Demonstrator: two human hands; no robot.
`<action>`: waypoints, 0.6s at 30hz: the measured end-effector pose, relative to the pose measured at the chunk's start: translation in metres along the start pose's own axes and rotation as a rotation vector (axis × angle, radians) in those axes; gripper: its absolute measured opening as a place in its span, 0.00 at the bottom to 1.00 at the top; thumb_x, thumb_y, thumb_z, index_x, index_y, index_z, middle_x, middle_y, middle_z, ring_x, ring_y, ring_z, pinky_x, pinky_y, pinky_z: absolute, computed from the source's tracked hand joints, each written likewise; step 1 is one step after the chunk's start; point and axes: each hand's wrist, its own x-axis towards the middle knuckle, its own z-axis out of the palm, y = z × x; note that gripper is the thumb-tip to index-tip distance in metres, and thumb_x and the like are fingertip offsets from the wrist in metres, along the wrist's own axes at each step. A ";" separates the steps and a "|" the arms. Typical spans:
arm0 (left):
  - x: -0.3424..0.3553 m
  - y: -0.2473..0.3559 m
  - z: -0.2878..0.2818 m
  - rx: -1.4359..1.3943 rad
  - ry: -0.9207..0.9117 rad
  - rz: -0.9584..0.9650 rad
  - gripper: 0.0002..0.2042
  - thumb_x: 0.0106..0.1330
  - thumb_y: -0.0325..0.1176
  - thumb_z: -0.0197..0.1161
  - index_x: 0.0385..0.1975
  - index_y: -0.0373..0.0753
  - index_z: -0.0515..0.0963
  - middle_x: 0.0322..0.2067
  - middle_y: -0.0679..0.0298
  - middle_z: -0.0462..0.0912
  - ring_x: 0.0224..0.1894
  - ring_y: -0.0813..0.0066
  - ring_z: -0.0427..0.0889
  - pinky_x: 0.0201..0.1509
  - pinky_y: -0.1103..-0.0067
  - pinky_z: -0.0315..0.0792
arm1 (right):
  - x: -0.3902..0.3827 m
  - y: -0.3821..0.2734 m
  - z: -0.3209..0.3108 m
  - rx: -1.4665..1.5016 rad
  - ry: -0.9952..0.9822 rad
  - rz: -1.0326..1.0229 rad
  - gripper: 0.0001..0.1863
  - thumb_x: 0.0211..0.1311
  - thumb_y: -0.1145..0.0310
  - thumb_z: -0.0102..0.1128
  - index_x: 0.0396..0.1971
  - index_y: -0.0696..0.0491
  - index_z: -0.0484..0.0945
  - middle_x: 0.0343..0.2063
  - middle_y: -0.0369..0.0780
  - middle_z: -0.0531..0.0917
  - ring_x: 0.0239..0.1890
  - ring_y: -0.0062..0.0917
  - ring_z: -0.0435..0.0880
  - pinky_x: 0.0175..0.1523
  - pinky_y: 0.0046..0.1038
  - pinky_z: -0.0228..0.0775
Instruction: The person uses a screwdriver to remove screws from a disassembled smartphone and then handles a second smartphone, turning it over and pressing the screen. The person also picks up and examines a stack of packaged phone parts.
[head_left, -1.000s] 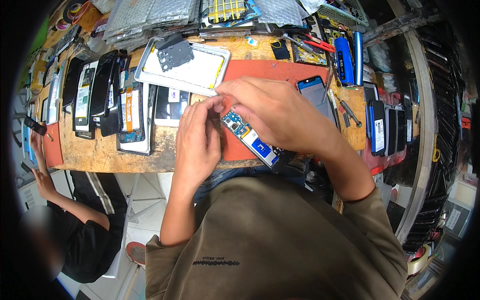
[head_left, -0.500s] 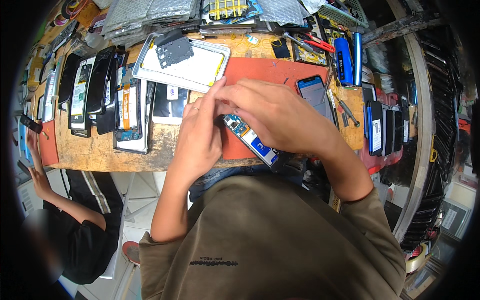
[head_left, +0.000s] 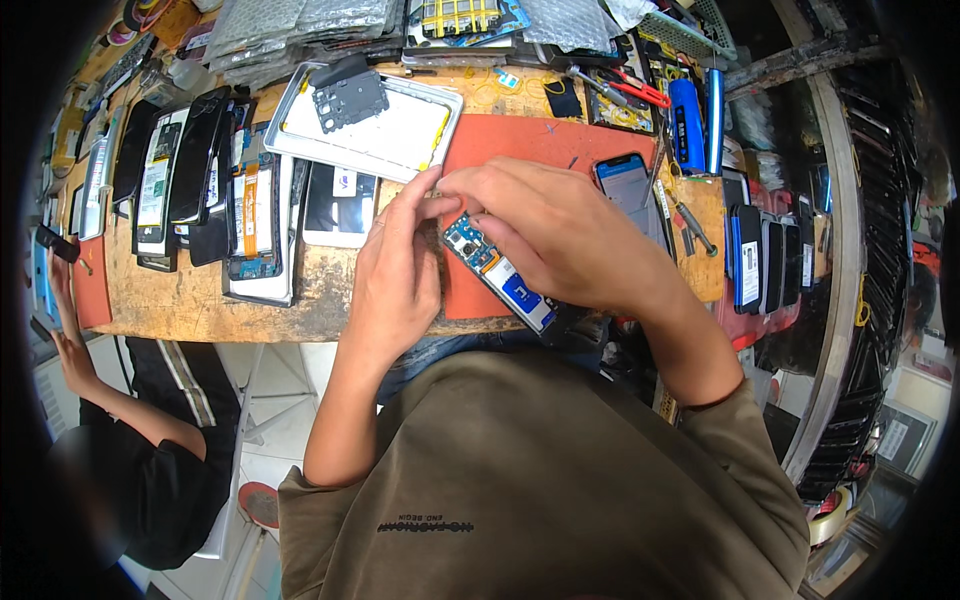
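An opened phone [head_left: 491,262], with its blue circuit board and battery bare, lies aslant at the near edge of the orange mat [head_left: 480,140]. Over its far end the fingertips of both hands meet. My left hand [head_left: 396,265] is upright left of the phone, its thumb reaching toward the other hand and its fingers drawn together. My right hand [head_left: 530,220] arches over the phone from the right, fingers bent in a pinch and the thumb close to the board. Whatever is between the fingertips is too small or hidden to make out.
A white tablet back cover [head_left: 400,125] with a dark plate [head_left: 348,100] on it lies beyond my left hand. Several phones stand at left. A lit phone [head_left: 625,185], a screwdriver [head_left: 697,228] and a blue cylinder [head_left: 687,125] are at right. A co-worker's hand [head_left: 72,360] shows far left.
My fingers have parted a little, so some mat shows between them. My right thumb has lifted and more of the board's far end is visible. The co-worker's hand has shifted slightly left.
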 end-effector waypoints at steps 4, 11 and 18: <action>-0.002 0.000 0.001 0.058 0.019 0.042 0.35 0.62 0.10 0.51 0.73 0.35 0.65 0.53 0.48 0.87 0.57 0.47 0.84 0.64 0.60 0.75 | 0.003 -0.001 0.001 -0.014 -0.032 -0.014 0.16 0.67 0.79 0.59 0.54 0.57 0.78 0.39 0.45 0.84 0.44 0.42 0.86 0.49 0.41 0.79; -0.001 -0.002 0.002 0.075 0.037 0.065 0.35 0.62 0.11 0.52 0.73 0.36 0.65 0.51 0.49 0.88 0.54 0.47 0.84 0.62 0.60 0.75 | 0.009 -0.010 -0.006 -0.354 -0.125 -0.041 0.14 0.68 0.69 0.66 0.52 0.54 0.80 0.37 0.42 0.82 0.41 0.39 0.84 0.44 0.40 0.75; -0.006 0.000 0.002 0.051 0.042 0.022 0.31 0.66 0.13 0.51 0.72 0.35 0.66 0.51 0.49 0.88 0.52 0.48 0.86 0.57 0.62 0.78 | 0.011 -0.017 -0.012 -0.422 -0.351 0.066 0.18 0.69 0.67 0.66 0.55 0.56 0.79 0.42 0.43 0.83 0.46 0.38 0.85 0.48 0.40 0.74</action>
